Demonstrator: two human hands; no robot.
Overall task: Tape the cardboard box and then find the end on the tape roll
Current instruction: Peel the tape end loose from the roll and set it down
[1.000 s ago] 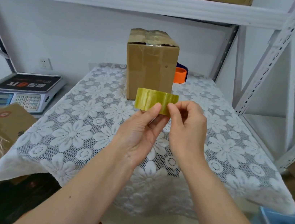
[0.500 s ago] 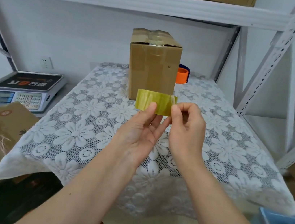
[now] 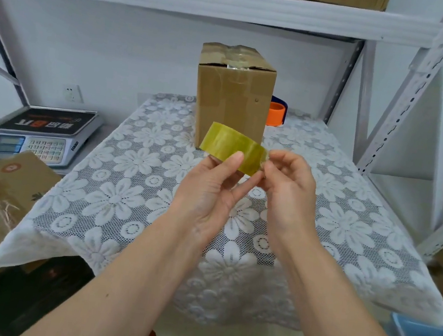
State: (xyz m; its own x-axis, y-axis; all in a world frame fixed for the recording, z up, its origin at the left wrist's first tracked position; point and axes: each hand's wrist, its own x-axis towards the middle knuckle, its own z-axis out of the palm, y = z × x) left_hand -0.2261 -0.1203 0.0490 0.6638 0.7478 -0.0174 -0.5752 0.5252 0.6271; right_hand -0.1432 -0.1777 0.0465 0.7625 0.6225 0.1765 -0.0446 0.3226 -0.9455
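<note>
Now, with the cardboard box [image 3: 233, 95] apparently taped, the left hand [image 3: 211, 192] grips the tape roll [image 3: 231, 148] — the right hand [image 3: 288, 183] pinches at its edge, seemingly hunting the end. Next comes lifting that end free — a fingernail's job.

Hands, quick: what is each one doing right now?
Left hand: holding the yellowish clear tape roll.
Right hand: fingertips pinched at the roll's edge.
</note>
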